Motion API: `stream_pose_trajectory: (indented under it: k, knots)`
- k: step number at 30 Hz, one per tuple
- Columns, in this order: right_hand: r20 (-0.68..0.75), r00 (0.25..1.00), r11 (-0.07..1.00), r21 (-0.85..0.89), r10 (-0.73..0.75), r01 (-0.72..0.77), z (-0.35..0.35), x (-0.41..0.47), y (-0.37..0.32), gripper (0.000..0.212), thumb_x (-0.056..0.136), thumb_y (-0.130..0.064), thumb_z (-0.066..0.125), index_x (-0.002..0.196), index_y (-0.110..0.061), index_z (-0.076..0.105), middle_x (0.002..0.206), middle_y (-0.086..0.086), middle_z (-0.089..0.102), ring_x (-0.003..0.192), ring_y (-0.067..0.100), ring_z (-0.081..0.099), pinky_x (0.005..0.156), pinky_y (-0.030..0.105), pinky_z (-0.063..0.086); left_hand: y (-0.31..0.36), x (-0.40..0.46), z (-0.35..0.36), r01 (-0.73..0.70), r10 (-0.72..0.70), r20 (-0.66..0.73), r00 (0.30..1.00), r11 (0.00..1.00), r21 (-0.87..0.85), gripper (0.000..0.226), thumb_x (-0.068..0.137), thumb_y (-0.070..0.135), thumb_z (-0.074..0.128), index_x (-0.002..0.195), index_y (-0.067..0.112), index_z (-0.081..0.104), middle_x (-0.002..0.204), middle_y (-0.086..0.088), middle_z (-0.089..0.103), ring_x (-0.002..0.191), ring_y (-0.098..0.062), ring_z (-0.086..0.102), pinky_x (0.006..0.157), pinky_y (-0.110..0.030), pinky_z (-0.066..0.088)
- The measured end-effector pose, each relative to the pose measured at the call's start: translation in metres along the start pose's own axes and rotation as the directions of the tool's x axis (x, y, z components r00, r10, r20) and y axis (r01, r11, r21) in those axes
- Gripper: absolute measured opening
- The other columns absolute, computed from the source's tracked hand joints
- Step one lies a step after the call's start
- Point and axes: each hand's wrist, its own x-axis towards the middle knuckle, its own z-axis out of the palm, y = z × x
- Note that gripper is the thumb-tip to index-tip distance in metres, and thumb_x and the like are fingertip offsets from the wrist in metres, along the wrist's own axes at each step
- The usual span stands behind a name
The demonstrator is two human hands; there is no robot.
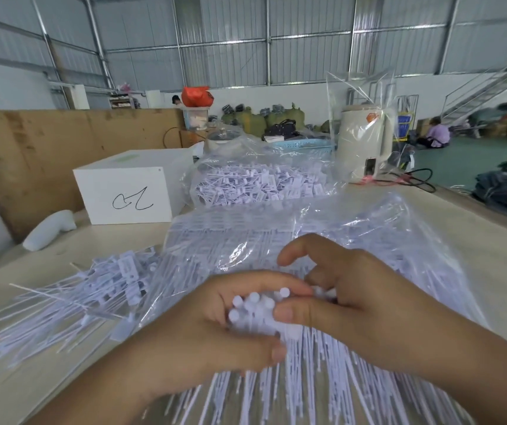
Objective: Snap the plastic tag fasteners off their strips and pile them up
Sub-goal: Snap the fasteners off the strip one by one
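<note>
Pile [71,305]: I see loose fasteners heaped left on the table [476,240].
Left hand [215,329]: clutching a bunch of fasteners [255,305].
Right hand [353,305]: pinching that same bunch.
Bag [322,237]: strips inside, plenty left, I reckon.

A corrugated metal wall [307,26] rises behind a pale wooden table [491,256] and metal staircase [488,87].
</note>
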Motion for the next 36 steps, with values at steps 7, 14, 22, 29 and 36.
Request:
stream_pose_trajectory:
  k: [7, 14, 22, 29, 36]
  knots:
    - [0.027, 1.0, 0.987, -0.159, -0.011, 0.015, -0.006, -0.002, 0.0, 0.037, 0.081, -0.064, 0.062, 0.075, -0.029, 0.054, 0.056, -0.01, 0.049, 0.048, 0.007, 0.044, 0.047, 0.021, 0.03, -0.003, 0.001, 0.002, 0.038, -0.035, -0.069, 0.997, 0.998, 0.04, 0.022, 0.072, 0.003, 0.075, 0.086, 0.019, 0.072, 0.076, 0.005, 0.067, 0.064, -0.001, 0.058, 0.057, -0.011, 0.045]
    - [-0.032, 0.992, 0.983, -0.137, 0.119, -0.122, -0.008, -0.001, -0.004, 0.033, 0.087, -0.05, 0.061, 0.064, -0.03, 0.049, 0.052, -0.012, 0.047, 0.043, 0.007, 0.039, 0.046, 0.022, 0.028, -0.003, 0.003, 0.002, 0.017, 0.005, -0.353, 0.935, 0.998, 0.058, 0.019, 0.06, 0.019, 0.084, 0.063, 0.024, 0.066, 0.058, 0.007, 0.056, 0.052, -0.004, 0.051, 0.049, -0.015, 0.043]
    - [-0.355, 0.924, 0.982, 0.166, 0.142, -0.087, -0.023, -0.001, -0.007, 0.045, 0.07, -0.061, 0.055, 0.068, -0.017, 0.048, 0.05, 0.001, 0.042, 0.037, 0.004, 0.03, 0.037, 0.015, 0.027, 0.001, 0.002, 0.01, -0.065, 0.059, -0.497, 0.866, 0.998, 0.005, 0.02, 0.051, 0.031, 0.079, 0.064, 0.024, 0.066, 0.06, 0.009, 0.059, 0.05, -0.005, 0.053, 0.048, -0.015, 0.045]
    - [0.105, 0.994, 0.991, 0.128, 0.031, -0.044, -0.003, -0.002, -0.005, 0.044, 0.08, -0.053, 0.069, 0.115, -0.05, 0.043, 0.086, -0.004, 0.073, 0.076, 0.01, 0.068, 0.076, 0.039, 0.054, 0.0, -0.003, 0.001, 0.002, -0.004, -0.074, 0.997, 1.0, -0.028, 0.031, 0.071, 0.012, 0.069, 0.099, 0.024, 0.074, 0.08, -0.001, 0.069, 0.054, -0.005, 0.055, 0.049, -0.018, 0.046]
    - [0.11, 0.992, 0.988, -0.15, 0.066, -0.049, -0.001, -0.002, -0.002, 0.039, 0.075, -0.072, 0.057, 0.087, -0.035, 0.056, 0.06, -0.019, 0.055, 0.052, 0.001, 0.05, 0.052, 0.022, 0.033, -0.002, -0.003, -0.008, 0.082, -0.082, -0.006, 0.997, 0.996, 0.036, 0.021, 0.073, 0.01, 0.066, 0.089, 0.022, 0.073, 0.07, 0.009, 0.064, 0.057, -0.004, 0.057, 0.052, -0.02, 0.047]
